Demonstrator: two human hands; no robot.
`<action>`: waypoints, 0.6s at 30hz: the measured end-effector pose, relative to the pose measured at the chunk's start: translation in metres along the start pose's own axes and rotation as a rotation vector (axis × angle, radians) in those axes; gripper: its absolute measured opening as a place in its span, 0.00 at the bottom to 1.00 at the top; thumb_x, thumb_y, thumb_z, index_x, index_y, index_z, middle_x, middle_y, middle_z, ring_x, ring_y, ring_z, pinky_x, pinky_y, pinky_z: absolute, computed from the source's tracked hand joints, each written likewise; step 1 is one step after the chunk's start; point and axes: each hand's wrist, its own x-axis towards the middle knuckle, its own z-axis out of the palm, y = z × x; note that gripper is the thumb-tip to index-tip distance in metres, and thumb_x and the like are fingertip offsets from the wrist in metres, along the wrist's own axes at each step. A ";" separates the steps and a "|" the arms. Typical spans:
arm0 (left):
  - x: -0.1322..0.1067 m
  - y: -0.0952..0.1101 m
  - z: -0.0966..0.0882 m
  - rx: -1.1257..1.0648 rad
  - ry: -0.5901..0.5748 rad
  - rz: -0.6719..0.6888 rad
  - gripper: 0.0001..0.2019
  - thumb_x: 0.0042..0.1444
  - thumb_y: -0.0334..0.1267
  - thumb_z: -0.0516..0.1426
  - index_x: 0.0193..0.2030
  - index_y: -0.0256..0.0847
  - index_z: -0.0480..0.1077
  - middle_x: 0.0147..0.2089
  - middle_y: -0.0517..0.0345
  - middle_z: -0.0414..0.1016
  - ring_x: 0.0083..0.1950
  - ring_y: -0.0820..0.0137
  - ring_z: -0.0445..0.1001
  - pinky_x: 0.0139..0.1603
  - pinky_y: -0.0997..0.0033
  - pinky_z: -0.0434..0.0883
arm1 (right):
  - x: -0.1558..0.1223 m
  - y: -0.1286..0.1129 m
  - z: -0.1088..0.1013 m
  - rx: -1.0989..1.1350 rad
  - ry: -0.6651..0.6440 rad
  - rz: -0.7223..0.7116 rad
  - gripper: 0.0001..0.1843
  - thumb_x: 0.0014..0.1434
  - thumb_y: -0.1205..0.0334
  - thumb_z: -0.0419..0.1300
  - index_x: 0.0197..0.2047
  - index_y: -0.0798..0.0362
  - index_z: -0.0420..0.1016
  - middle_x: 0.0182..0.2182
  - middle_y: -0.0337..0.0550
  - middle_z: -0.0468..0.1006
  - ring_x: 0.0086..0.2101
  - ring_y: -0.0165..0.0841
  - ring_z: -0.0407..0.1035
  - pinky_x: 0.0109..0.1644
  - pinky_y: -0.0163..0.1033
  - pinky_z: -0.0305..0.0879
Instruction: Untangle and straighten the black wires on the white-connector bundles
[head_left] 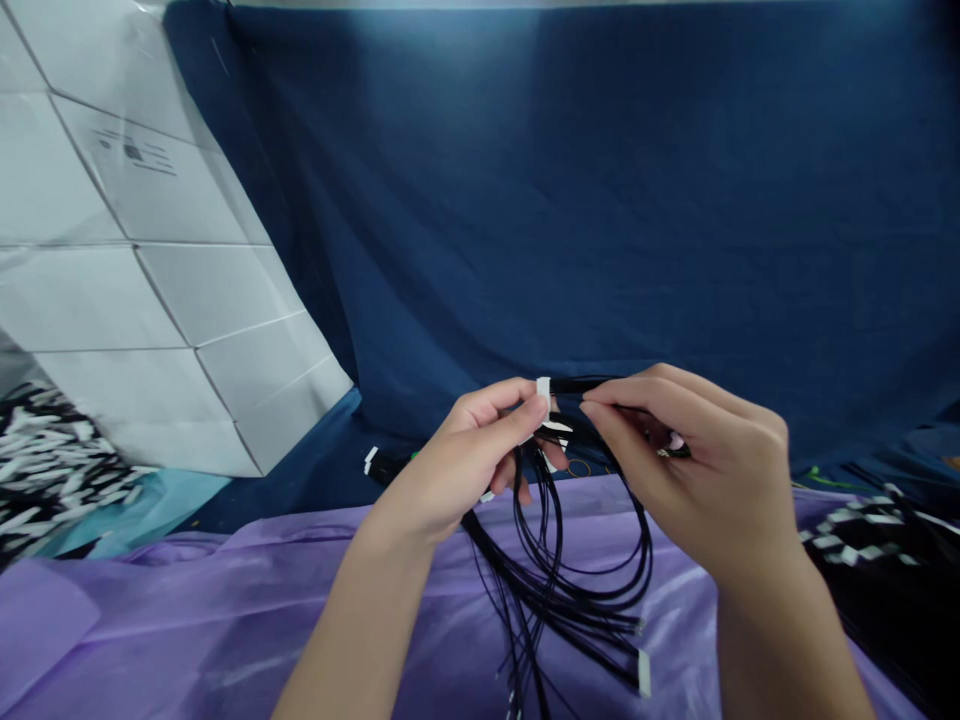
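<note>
A black cable bundle (577, 590) with white connectors hangs in loops from my two hands over purple cloth. My left hand (480, 440) pinches a white connector (544, 392) between thumb and fingers, and its other fingers curl round cables behind. Just to the right, my right hand (697, 450) is closed with thumb and forefinger together on the black wires by that connector. Part of what lies inside the right palm is hidden. Another white connector (644, 674) dangles at the lower end of the loops.
White boxes (202, 290) are stacked at the left before a dark blue cloth (600, 200). Purple cloth (225, 610) covers the near surface. Heaps of black cables with white ends lie at the far left (60, 470) and right (862, 530).
</note>
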 end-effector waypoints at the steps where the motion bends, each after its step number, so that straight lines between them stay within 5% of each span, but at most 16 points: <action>1: 0.000 0.000 0.000 0.002 -0.002 -0.001 0.15 0.66 0.50 0.55 0.38 0.39 0.69 0.30 0.58 0.76 0.18 0.82 0.65 0.18 0.82 0.56 | 0.000 0.000 0.000 -0.004 0.006 -0.001 0.06 0.62 0.72 0.63 0.37 0.51 0.77 0.29 0.37 0.77 0.27 0.27 0.68 0.30 0.35 0.63; 13: 0.000 0.000 0.000 -0.048 -0.005 -0.002 0.15 0.64 0.51 0.57 0.38 0.40 0.69 0.31 0.57 0.77 0.18 0.82 0.64 0.18 0.82 0.56 | 0.003 0.001 -0.001 -0.005 -0.027 0.008 0.06 0.62 0.71 0.63 0.38 0.51 0.77 0.29 0.36 0.76 0.27 0.25 0.67 0.31 0.33 0.62; 18: -0.001 0.001 -0.006 -0.129 0.077 0.013 0.13 0.64 0.49 0.57 0.39 0.40 0.70 0.31 0.57 0.77 0.18 0.82 0.61 0.19 0.82 0.62 | 0.000 0.005 -0.012 0.058 -0.024 0.149 0.10 0.59 0.65 0.68 0.45 0.49 0.78 0.30 0.36 0.76 0.28 0.27 0.69 0.33 0.34 0.67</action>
